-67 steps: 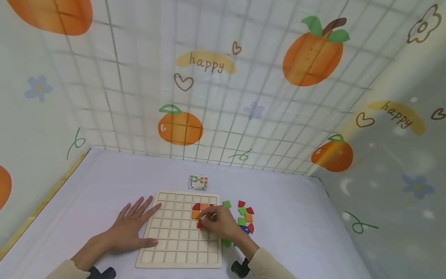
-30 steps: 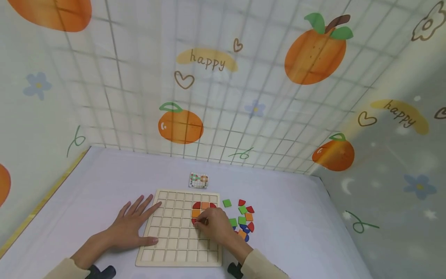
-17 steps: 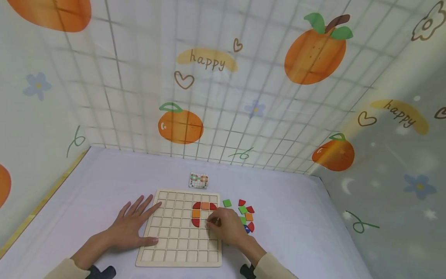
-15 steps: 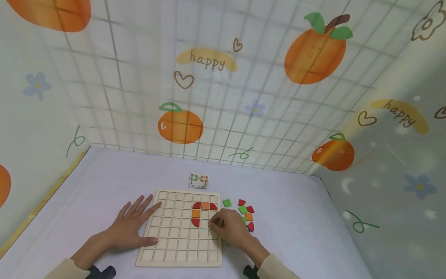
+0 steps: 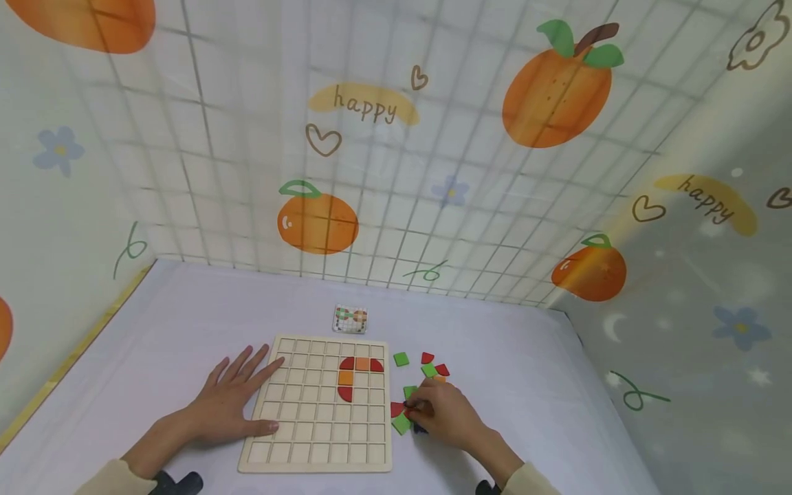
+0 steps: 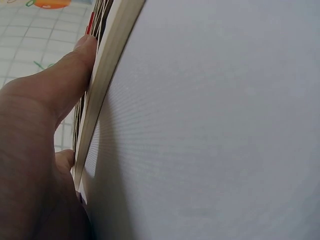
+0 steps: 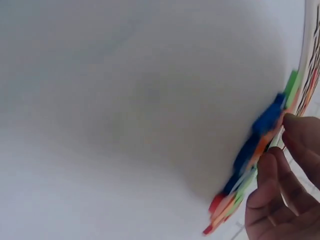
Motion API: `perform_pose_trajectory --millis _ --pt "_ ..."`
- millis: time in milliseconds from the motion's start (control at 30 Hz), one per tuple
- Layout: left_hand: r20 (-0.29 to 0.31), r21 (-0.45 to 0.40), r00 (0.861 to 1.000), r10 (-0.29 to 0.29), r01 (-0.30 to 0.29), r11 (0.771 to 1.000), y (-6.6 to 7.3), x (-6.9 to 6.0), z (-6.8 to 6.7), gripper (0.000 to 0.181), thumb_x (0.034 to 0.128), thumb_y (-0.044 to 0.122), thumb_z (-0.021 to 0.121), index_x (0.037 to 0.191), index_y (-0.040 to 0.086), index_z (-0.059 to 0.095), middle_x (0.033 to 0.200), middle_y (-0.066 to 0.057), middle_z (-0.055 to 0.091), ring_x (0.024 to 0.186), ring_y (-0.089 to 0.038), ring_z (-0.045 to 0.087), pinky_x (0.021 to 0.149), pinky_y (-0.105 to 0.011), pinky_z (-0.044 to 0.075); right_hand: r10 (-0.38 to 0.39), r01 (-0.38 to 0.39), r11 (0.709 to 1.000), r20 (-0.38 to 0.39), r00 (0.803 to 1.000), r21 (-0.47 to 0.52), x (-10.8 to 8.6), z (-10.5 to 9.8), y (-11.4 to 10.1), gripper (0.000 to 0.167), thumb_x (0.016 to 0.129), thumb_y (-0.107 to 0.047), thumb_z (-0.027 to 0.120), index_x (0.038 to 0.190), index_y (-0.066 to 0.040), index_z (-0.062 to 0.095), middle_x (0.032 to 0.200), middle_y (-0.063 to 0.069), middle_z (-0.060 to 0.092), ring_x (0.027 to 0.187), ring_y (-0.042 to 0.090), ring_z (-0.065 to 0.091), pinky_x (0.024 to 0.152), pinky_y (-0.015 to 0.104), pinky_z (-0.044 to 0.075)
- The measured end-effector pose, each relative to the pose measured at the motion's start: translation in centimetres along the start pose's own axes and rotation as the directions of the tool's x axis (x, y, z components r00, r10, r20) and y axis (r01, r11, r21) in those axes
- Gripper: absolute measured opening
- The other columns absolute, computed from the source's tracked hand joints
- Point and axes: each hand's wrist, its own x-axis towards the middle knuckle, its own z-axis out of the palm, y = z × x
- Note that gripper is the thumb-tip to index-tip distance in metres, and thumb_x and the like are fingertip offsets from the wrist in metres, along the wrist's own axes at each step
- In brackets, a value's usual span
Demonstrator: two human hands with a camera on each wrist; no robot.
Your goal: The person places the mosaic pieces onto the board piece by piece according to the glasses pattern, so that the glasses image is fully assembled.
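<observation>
A pale wooden grid board (image 5: 309,434) lies on the table, with three red rounded pieces and two orange squares in its upper right cells. The left hand (image 5: 229,402) is spread at the board's left side, thumb and a fingertip resting on its edge; the left wrist view shows the thumb (image 6: 75,67) on the rim. Right of the board, the right hand (image 5: 447,412) reaches with bent fingers into loose pieces, beside a green square (image 5: 401,424). In the right wrist view, thumb and fingers stand apart by blurred blue pieces (image 7: 269,116); contact is unclear.
A small pattern card (image 5: 350,320) lies behind the board. More loose pieces, including a green square (image 5: 401,359) and a red piece (image 5: 427,357), lie right of the board. A patterned curtain (image 5: 383,158) hangs behind the table.
The right hand has moved off the board to the right, down among the loose pieces. Its earlier position uncovered the lower-left red piece on the board. The left hand has stayed put.
</observation>
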Motion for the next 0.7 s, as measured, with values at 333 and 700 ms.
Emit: perform_pose_trajectory --millis 333,700 --pt "-0.006 0.023 1.000 -0.002 0.002 1.000 -0.2 0.1 0.3 0.109 0.0702 0.083 0.059 0.154 0.018 0.034 0.161 -0.018 0.015 0.146 -0.042 0.006 0.111 -0.066 0.002 0.104 -0.099 0.994 0.095 0.990 -0.055 -0.8 -1.0 2.0 0.014 0.083 -0.027 0.081 0.096 -0.024 0.078 0.081 -0.020 0.058 0.076 0.004 0.053 0.073 0.025 0.053" --pt "0.007 0.018 1.000 -0.008 0.008 1.000 0.1 0.0 0.1 0.109 0.0703 0.083 0.059 0.154 0.017 0.034 0.161 -0.018 0.015 0.146 -0.042 0.006 0.111 -0.066 0.001 0.049 -0.044 0.992 0.037 0.998 -0.120 -1.4 -1.3 2.5 0.026 0.076 -0.024 0.086 0.101 -0.022 0.077 0.087 -0.018 0.063 0.077 0.003 0.054 0.078 0.032 0.055"
